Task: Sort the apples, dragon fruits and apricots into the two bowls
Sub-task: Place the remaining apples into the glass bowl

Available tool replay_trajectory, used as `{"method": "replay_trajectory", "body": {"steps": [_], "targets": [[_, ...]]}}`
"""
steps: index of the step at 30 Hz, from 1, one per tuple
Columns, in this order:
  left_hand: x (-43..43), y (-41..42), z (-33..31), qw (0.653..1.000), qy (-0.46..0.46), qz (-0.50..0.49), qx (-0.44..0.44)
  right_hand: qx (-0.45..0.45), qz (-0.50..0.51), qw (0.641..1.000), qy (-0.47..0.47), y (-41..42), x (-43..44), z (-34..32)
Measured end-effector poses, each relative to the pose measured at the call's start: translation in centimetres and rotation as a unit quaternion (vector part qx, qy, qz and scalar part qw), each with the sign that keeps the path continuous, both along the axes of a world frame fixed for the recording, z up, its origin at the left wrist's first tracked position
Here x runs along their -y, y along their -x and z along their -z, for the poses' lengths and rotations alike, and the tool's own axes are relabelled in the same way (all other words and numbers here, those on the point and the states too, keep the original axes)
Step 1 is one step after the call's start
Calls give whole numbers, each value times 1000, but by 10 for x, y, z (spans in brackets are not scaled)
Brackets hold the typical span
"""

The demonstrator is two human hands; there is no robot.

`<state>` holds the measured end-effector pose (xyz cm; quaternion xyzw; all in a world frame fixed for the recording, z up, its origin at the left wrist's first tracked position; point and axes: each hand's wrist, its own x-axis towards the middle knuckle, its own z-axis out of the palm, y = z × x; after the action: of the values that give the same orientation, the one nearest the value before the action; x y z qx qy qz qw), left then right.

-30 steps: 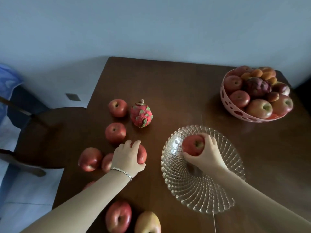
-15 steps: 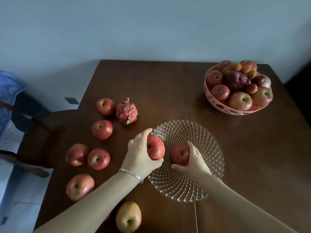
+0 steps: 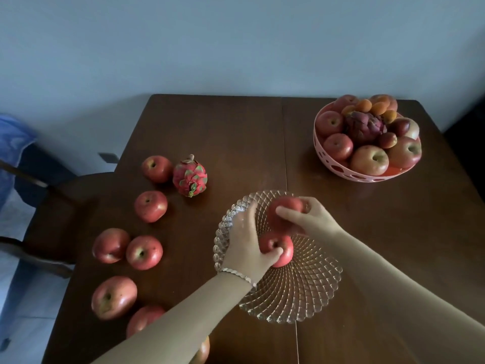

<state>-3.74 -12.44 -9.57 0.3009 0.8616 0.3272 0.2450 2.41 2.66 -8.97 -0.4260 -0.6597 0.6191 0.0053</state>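
Note:
A clear glass bowl (image 3: 296, 292) sits at the table's middle front. Inside it, my left hand (image 3: 245, 245) grips a red apple (image 3: 282, 252), and my right hand (image 3: 308, 218) grips a second red apple (image 3: 284, 210) just behind it. Several loose apples lie at the left, among them one (image 3: 156, 168) beside a pink dragon fruit (image 3: 189, 177) and another (image 3: 151, 206) below them. A pink perforated bowl (image 3: 349, 174) at the back right holds apples, a dark dragon fruit (image 3: 364, 127) and orange apricots (image 3: 378, 107).
The brown wooden table (image 3: 228, 132) ends at a pale wall behind. A dark chair (image 3: 52, 206) stands off the left edge, with blue fabric (image 3: 13, 137) beyond it. More apples (image 3: 113, 296) lie near the front left corner.
My left hand has carried its apple from the bowl's left rim into the bowl. My right hand's apple has shifted toward the bowl's back.

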Motion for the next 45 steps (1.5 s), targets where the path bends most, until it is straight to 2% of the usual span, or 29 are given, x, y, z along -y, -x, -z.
{"method": "replay_trajectory", "body": {"steps": [1, 2, 3, 4, 5, 8, 11, 15, 20, 23, 26, 28, 30, 32, 37, 40, 42, 45], "targets": [[-3, 0, 5, 989, 54, -67, 117, -9, 43, 999, 30, 5, -7, 4], [-7, -2, 9, 952, 84, -126, 265, -10, 74, 995, 59, 10, -11, 8], [-11, -5, 12, 897, 86, -170, 398, -5, 90, 993, 81, 14, -14, 12], [-14, -8, 16, 852, 72, -202, 477, 4, 94, 991, 93, 18, -14, 18], [-15, -9, 20, 831, 48, -227, 506, 13, 92, 992, 90, 22, -13, 23], [-18, -13, 32, 818, -34, -289, 497, 27, 88, 995, 21, 25, -9, 33], [-19, -15, 35, 814, -71, -310, 486, 39, 94, 994, -36, 29, -9, 35], [-25, -12, 34, 820, -67, -317, 471, 13, 47, 997, -67, 34, -7, 40], [-25, -6, 35, 836, -54, -289, 463, 12, -73, 985, -154, 40, -17, 34], [-24, -3, 35, 840, -58, -278, 463, 37, -169, 961, -216, 45, -25, 29], [-24, -4, 35, 844, -60, -276, 455, 83, -266, 920, -274, 51, -33, 26], [-26, -5, 36, 850, -56, -268, 451, 114, -314, 901, -278, 55, -38, 25], [-26, -5, 36, 854, -49, -260, 449, 127, -333, 897, -261, 58, -38, 26], [-27, -6, 35, 850, -43, -261, 456, 119, -334, 899, -258, 57, -36, 28], [-29, -8, 33, 817, -42, -292, 496, 88, -262, 916, -293, 40, -25, 30], [-29, -8, 34, 819, -42, -292, 493, 49, -119, 924, -359, 19, -3, 30], [-28, -7, 35, 816, -46, -293, 496, -20, -77, 900, -430, 2, 15, 29], [-27, -2, 34, 781, -68, -319, 532, -54, -167, 869, -463, -24, 38, 40]]}}
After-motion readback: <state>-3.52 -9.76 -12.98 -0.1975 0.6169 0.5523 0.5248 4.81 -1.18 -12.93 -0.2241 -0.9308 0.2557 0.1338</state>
